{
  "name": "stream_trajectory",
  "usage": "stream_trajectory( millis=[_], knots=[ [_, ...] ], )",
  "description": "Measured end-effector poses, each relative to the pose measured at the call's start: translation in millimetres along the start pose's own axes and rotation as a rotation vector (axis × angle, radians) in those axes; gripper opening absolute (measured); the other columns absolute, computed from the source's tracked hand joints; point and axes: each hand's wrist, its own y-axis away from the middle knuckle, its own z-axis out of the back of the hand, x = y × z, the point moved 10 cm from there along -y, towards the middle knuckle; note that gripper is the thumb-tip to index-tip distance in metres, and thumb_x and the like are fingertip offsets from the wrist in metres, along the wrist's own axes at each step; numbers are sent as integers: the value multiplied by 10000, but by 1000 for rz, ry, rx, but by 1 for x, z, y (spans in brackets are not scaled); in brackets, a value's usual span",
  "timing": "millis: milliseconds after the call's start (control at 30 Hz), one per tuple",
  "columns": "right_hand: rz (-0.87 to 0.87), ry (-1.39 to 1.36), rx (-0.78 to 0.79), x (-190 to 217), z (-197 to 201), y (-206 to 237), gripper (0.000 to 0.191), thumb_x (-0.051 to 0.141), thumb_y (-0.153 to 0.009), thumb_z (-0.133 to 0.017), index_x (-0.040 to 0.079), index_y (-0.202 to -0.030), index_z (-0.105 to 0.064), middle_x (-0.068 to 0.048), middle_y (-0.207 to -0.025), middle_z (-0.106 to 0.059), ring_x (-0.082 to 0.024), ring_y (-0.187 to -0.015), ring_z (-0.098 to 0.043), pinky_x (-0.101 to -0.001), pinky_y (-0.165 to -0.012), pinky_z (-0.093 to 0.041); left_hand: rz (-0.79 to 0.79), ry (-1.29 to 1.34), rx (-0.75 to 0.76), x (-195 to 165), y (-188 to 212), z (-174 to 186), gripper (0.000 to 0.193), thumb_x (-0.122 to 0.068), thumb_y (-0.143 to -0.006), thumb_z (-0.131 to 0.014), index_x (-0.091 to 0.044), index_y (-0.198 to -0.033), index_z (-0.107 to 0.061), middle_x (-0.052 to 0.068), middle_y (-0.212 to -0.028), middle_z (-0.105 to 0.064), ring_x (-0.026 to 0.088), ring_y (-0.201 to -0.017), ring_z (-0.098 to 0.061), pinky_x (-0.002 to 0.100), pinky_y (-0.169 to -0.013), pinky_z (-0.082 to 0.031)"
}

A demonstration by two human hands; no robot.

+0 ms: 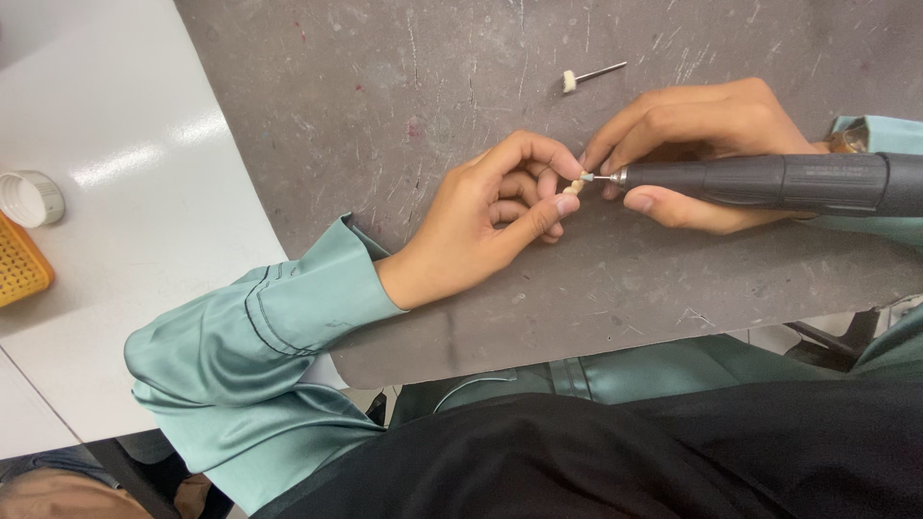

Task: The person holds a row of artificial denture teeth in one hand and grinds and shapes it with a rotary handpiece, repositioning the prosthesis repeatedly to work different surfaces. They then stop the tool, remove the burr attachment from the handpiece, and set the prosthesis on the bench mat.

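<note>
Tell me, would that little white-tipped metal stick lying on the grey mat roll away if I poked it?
Probably yes. The small metal pin with a white cylindrical tip looks round and thin, so a sideways poke would likely roll it across the scratched grey mat. It seems very light for its size, and stiff, since its shank lies perfectly straight. Neither hand touches it.
</note>
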Motion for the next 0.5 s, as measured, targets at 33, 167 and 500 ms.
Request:
stream_trajectory(
  millis=[33,167,500],
  knots=[
    [-2,0,-4,0,0,0,192,175,-890,-690,4,-978,-690,-141,-1121,-742,-223,-921,-760,-314,-785,-642,1,7,0,0,0,0,227,-108,-1056,-685,-43,-1252,-591,-6,-952,-576,75,-856,-711,225,-776,-654],
    [-14,-17,17,-5,-1,1,200,193,-869,-694,10,-950,-702,-144,-1102,-745,-201,-873,-760,-296,-727,-636,0,-2,7,1,0,1,232,-116,-1054,-682,-49,-1256,-589,-11,-947,-586,72,-872,-726,225,-781,-657],
    [-4,-26,1,-5,0,0,209,187,-891,-701,5,-993,-696,-142,-1111,-744,-215,-928,-764,-310,-783,-645,11,51,19,2,0,0,247,-112,-1052,-687,-51,-1268,-584,-12,-985,-567,71,-891,-710,237,-811,-664]
  ],
)
